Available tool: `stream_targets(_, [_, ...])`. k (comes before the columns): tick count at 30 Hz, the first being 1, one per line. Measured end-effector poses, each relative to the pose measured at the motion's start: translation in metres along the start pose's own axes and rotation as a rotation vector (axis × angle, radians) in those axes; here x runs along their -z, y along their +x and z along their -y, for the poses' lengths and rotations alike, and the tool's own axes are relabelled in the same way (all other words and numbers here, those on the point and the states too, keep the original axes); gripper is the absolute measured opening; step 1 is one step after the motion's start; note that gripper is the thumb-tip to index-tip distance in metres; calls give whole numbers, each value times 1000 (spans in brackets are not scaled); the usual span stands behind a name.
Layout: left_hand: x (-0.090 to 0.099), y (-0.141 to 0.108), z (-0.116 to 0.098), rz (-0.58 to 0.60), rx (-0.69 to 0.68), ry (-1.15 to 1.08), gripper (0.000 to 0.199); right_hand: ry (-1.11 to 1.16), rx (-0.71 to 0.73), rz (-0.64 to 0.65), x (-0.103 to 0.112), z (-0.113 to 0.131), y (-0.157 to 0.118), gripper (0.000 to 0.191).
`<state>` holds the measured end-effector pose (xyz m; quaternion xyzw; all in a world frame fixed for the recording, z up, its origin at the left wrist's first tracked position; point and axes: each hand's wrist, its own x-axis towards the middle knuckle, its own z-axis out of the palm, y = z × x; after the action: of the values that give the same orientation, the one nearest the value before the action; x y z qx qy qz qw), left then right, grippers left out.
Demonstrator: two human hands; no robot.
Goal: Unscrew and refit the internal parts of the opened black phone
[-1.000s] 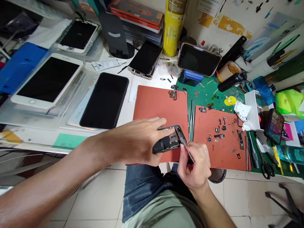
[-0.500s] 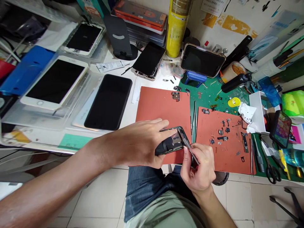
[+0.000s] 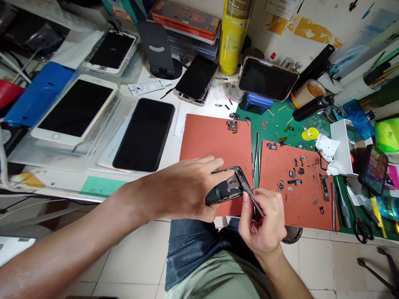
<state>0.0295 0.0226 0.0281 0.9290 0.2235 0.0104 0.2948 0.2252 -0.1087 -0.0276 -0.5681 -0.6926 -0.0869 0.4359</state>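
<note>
My left hand is closed around an opened phone housing, fingers over its upper edge and the thumb below. The housing is tilted over the front of the left reddish-brown mat, its bare inside facing up. My right hand pinches dark metal tweezers with a ridged grip. Their tip reaches into the housing near its right end; exactly what it touches is too small to tell. The left part of the housing is hidden by my left hand.
Small phone parts are scattered over the right mat. Other tweezers lie between the mats. A black phone and a white phone lie to the left. Scissors rest at the right edge.
The whole view has shifted slightly, so everything sits a little further right. Both hands keep their grip, and the tweezers stay inside the right end of the housing.
</note>
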Motion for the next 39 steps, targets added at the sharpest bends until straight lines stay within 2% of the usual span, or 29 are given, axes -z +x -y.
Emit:
stream_targets(6, [2, 1, -1, -4, -5, 6, 28, -32, 49, 4, -2, -1, 0, 31])
stream_targets(12, [2, 1, -1, -2, -8, 3, 26, -14, 40, 1, -3, -2, -1, 33])
stream_targets(23, [1, 2, -1, -1, -13, 18, 34, -19, 11, -4, -3, -2, 1, 34])
stream_targets(33, [-3, -1, -1, -13, 14, -39, 31, 18, 19, -19, -7, -4, 3, 35])
stream_targets(36, [-2, -2, -3, -10, 21, 1, 39, 31, -18, -10, 0, -2, 3, 35])
stream_targets(39, [-2, -3, -6, 35, 36, 76, 58, 74, -142, -107, 23, 4, -3, 47])
